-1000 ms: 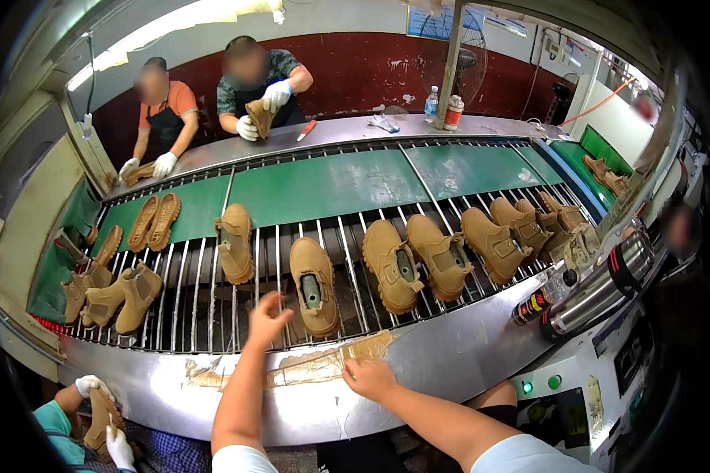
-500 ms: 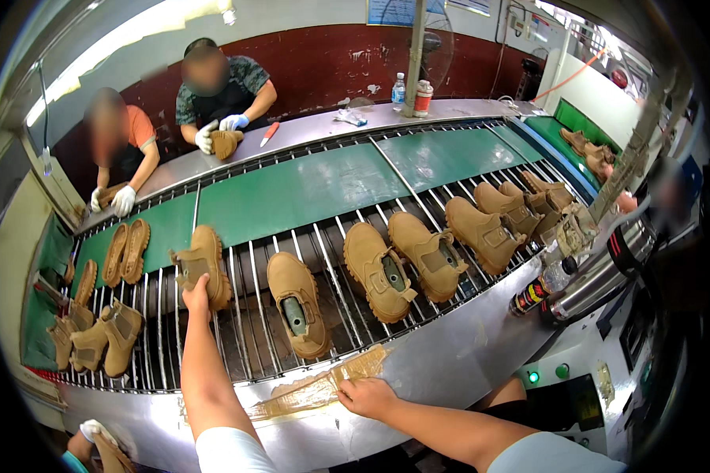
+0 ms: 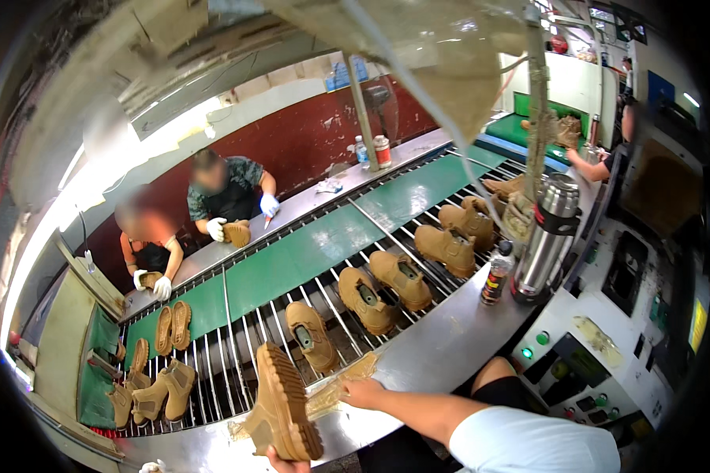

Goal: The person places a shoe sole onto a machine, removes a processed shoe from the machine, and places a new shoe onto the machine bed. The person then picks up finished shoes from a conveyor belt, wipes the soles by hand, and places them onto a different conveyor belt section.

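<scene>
Since half a second ago the left arm, then stretched out to a tan boot on the rollers, has come back, and that boot (image 3: pixel 282 406) is now lifted off the line, held tilted near the lower edge with its lugged sole turned up toward the camera. Going from large to small: the conveyor (image 3: pixel 308 264), a green belt flanked by metal rollers, curves across the view and carries a row of tan boots, the nearest one (image 3: pixel 312 335) just beyond the lifted boot, more further right, and a pair standing at the far left. The steel worktop (image 3: pixel 442 331) runs along its near edge, bearing a steel flask (image 3: pixel 546 236) and a small dark bottle (image 3: pixel 495 273). Across the belt two people in white gloves handle soles. As for progress, I judge one boot picked and in hand, with the rest of the row on the rollers untouched. The left hand (image 3: pixel 285 461) shows only at the frame's bottom edge, closed around the boot from below; its fingers are mostly hidden. The right hand (image 3: pixel 363 392) lies on a crumpled clear plastic sheet (image 3: pixel 335 386) on the worktop, fingers curled onto it; I cannot tell whether it pinches or only presses.
</scene>
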Available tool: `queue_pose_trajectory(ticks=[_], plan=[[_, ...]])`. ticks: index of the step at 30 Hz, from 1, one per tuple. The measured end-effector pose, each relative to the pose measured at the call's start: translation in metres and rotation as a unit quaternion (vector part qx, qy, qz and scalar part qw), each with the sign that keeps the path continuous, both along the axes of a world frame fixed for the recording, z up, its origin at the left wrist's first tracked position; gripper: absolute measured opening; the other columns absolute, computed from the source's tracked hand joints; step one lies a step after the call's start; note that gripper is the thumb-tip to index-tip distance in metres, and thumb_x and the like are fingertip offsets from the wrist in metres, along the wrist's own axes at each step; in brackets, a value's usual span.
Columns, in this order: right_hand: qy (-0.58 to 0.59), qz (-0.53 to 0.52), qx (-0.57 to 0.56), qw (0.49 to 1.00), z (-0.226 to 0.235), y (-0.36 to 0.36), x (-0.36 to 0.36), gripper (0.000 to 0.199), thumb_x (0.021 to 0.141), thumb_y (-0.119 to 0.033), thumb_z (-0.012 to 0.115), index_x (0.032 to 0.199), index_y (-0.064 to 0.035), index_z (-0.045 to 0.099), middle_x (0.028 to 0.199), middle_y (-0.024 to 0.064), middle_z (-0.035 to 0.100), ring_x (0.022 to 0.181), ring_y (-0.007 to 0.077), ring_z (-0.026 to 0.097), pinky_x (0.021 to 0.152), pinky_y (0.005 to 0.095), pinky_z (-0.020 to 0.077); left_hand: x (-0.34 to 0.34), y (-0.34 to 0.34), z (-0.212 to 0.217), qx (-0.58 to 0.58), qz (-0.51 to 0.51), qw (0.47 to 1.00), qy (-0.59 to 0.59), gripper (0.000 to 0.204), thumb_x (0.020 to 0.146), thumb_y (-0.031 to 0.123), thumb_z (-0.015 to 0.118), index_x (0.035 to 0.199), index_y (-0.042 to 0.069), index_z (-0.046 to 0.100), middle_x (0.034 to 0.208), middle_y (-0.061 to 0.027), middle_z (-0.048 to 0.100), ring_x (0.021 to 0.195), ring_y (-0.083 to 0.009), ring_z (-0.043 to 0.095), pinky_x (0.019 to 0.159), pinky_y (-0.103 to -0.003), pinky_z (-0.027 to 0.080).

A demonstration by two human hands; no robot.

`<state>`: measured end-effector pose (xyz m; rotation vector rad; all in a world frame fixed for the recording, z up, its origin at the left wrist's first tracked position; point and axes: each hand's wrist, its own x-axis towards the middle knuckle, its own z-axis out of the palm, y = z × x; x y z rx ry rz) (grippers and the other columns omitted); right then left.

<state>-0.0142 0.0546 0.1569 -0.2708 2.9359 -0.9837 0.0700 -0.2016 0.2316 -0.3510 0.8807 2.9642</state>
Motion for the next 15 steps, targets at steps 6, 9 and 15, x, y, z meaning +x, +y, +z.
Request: queue_pose_trajectory(ticks=[6, 9, 15], plan=[[-0.223, 0.112, -0.807, 0.536, 0.113, 0.036, 0.147, 0.102, 0.080, -0.062, 0.062, 0.152, -0.0269, -0.002, 0.138, 0.0124, 0.040, 0.124, 0.0250, 0.042, 0.104, 0.0422, 0.0335, 0.084, 0.062, 0.027, 0.077, -0.189, 0.975, -0.084, 0.070, 0.075, 0.052, 0.066, 0.124, 0.006, 0.049, 0.092, -0.0085, 0.062, 0.067, -0.0246, 0.059, 0.063, -0.037, 0.053], [0.024, 0.080, -0.717, 0.692, 0.139, 0.051, 0.200, 0.107, 0.080, -0.043, 0.072, 0.152, -0.0212, -0.004, 0.143, 0.0098, 0.034, 0.129, 0.0252, 0.037, 0.108, 0.0405, 0.0285, 0.093, 0.117, 0.076, -0.033, -0.297, 0.946, 0.127, 0.062, 0.077, 0.038, 0.069, 0.123, 0.002, 0.049, 0.101, -0.0106, 0.057, 0.086, -0.0214, 0.055, 0.077, -0.035, 0.048], [0.039, -0.185, -0.764, 0.618, 0.194, 0.163, 0.292, 0.078, 0.075, -0.010, 0.064, 0.144, -0.0076, 0.029, 0.135, 0.0077, 0.045, 0.124, 0.0216, 0.044, 0.105, 0.0367, 0.0346, 0.089, 0.205, 0.074, -0.051, -0.417, 0.869, 0.262, 0.065, 0.070, 0.023, 0.080, 0.122, -0.005, 0.052, 0.110, -0.0136, 0.062, 0.096, -0.0230, 0.060, 0.085, -0.035, 0.048]])
